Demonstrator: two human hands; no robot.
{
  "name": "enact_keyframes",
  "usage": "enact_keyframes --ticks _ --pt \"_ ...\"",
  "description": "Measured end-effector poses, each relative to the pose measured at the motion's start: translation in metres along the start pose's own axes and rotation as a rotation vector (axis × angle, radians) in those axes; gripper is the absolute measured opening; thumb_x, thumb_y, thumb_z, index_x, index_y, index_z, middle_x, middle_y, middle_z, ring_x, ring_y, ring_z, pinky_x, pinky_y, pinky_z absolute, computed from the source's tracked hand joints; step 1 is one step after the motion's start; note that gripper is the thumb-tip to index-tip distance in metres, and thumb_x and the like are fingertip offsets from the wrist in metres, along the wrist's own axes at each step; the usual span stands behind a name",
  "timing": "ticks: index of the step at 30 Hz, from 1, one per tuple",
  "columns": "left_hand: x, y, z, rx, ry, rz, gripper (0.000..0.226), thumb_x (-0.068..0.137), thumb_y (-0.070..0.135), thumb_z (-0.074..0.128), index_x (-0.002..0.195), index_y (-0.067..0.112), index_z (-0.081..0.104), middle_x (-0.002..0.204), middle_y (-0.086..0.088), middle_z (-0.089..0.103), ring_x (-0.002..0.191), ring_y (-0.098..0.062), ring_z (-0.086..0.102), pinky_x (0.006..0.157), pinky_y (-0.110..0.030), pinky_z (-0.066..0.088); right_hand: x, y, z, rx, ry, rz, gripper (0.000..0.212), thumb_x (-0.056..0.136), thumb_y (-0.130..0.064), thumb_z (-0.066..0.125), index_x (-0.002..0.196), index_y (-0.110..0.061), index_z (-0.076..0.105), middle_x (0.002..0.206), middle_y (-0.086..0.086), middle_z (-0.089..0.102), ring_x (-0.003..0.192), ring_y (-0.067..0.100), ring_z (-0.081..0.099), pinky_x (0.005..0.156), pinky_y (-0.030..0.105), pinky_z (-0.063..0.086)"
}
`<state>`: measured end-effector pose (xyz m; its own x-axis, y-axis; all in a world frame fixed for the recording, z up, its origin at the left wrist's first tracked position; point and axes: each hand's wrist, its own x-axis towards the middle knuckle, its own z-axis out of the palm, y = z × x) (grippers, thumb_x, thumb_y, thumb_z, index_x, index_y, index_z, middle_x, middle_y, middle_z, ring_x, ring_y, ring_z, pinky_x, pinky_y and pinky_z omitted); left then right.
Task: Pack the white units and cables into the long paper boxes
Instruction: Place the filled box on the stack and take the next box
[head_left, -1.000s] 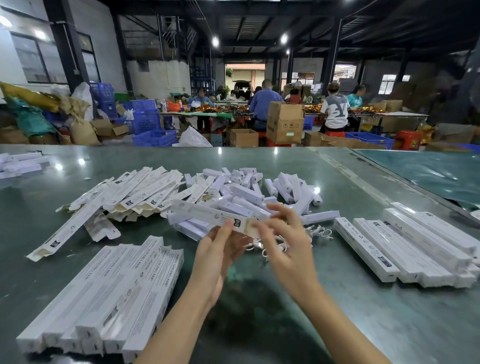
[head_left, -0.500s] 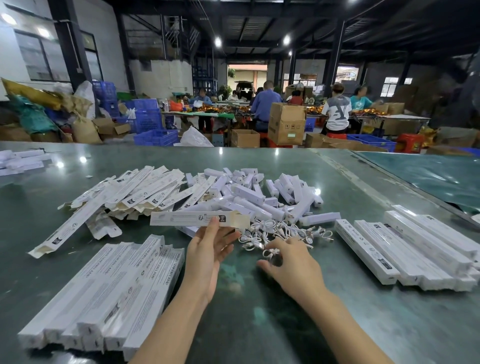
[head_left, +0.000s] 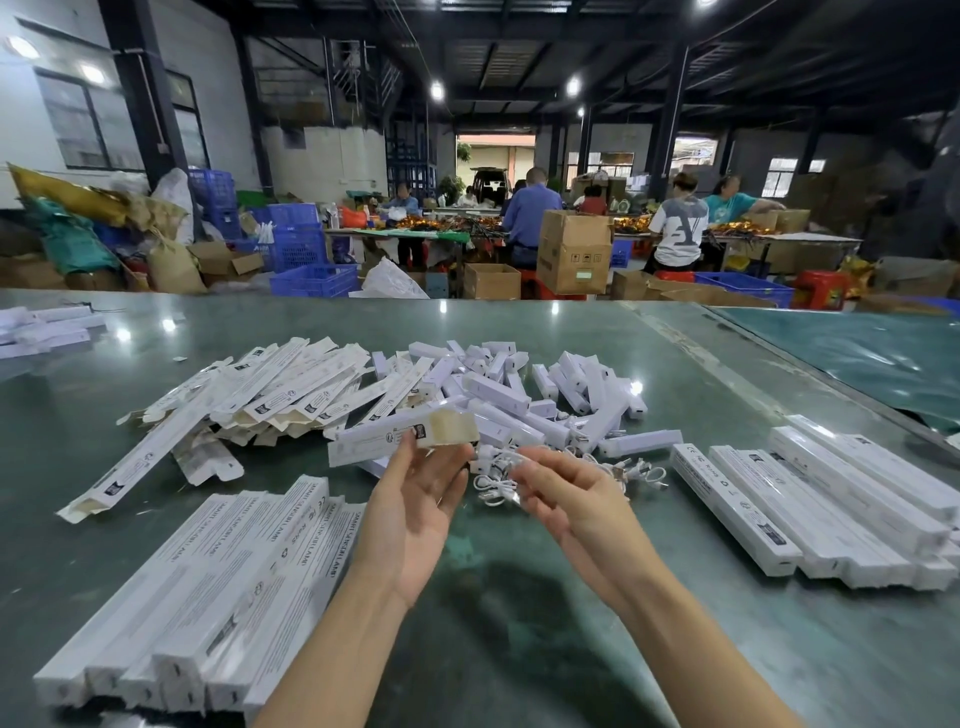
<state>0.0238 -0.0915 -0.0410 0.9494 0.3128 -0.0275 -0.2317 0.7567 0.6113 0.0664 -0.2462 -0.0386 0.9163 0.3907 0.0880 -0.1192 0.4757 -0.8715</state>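
Note:
My left hand (head_left: 415, 499) grips a long white paper box (head_left: 387, 439) near its open right end, above the green table (head_left: 519, 623). Just to its right, my right hand (head_left: 566, 499) is raised palm-up and pinches a coiled white cable (head_left: 493, 488) at its fingertips, a little below the box's opening. Behind them lie a heap of white units (head_left: 519, 395) and more loose cables (head_left: 634, 470). Flat empty boxes (head_left: 291, 384) are piled at the back left.
Rows of filled long boxes lie at the front left (head_left: 208, 597) and at the right (head_left: 831, 499). A few more boxes (head_left: 47, 327) sit at the far left edge. A green mat (head_left: 857, 353) covers the neighbouring table. People work at tables far behind.
My right hand left the box's end, dropped onto the cable pile, then rose with a cable towards the box's opening. My left hand kept the box and tilted it slightly.

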Motion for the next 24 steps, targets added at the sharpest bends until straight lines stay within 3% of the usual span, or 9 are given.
enact_keyframes --ticks 3,8,13,17,20,24 --pt "0.002 0.002 0.0 -0.134 0.012 -0.014 0.019 0.079 0.031 0.063 0.08 0.012 0.069 0.089 -0.012 0.075 0.086 -0.024 0.074 0.083 -0.033 0.05 -0.003 0.003 0.007 0.024 -0.011 -0.026 0.009 0.085 -0.002 0.062 0.093 0.001 0.064 0.074 0.011 0.068 0.061 0.013 0.062 0.061 0.019 0.052" --pt "0.002 0.007 -0.003 -0.191 0.009 -0.017 0.025 0.083 0.031 0.059 0.093 0.01 0.069 0.098 -0.013 0.074 0.088 -0.023 0.074 0.083 -0.033 0.05 -0.004 0.007 0.012 -0.123 -0.044 -0.084 0.005 0.09 0.001 0.059 0.088 0.0 0.063 0.073 0.013 0.07 0.059 0.014 0.062 0.058 0.019 0.051" --pt "0.003 0.01 -0.004 -0.26 -0.012 0.022 0.029 0.08 0.027 0.059 0.069 0.009 0.079 0.091 -0.013 0.075 0.086 -0.023 0.074 0.089 -0.033 0.049 -0.004 0.023 0.009 -0.924 -0.068 -0.275 0.017 0.089 -0.004 0.064 0.075 -0.013 0.063 0.061 -0.002 0.065 0.055 0.008 0.056 0.06 0.026 0.049" --pt "0.002 0.009 -0.003 -0.215 -0.061 0.008 0.028 0.081 0.029 0.06 0.068 0.014 0.079 0.091 -0.011 0.075 0.086 -0.021 0.074 0.085 -0.031 0.048 -0.004 0.028 0.007 -1.201 -0.113 -0.345 0.019 0.088 -0.004 0.061 0.074 -0.017 0.061 0.06 -0.008 0.06 0.059 0.007 0.053 0.065 0.022 0.046" --pt "0.001 0.01 -0.002 -0.203 -0.094 -0.009 0.029 0.084 0.03 0.059 0.077 0.01 0.079 0.088 -0.009 0.074 0.082 -0.021 0.073 0.083 -0.03 0.046 -0.006 0.024 0.007 -1.162 -0.105 -0.336 0.015 0.087 -0.008 0.064 0.074 -0.015 0.064 0.064 0.001 0.066 0.057 0.011 0.055 0.064 0.027 0.047" --pt "0.001 0.015 -0.004 -0.23 -0.103 -0.01 0.034 0.085 0.031 0.056 0.077 0.006 0.078 0.088 -0.009 0.074 0.083 -0.02 0.073 0.088 -0.032 0.047 -0.004 0.008 0.009 -0.788 -0.022 -0.19 0.017 0.087 -0.006 0.066 0.071 -0.014 0.064 0.058 0.001 0.066 0.05 0.009 0.053 0.053 0.022 0.045"
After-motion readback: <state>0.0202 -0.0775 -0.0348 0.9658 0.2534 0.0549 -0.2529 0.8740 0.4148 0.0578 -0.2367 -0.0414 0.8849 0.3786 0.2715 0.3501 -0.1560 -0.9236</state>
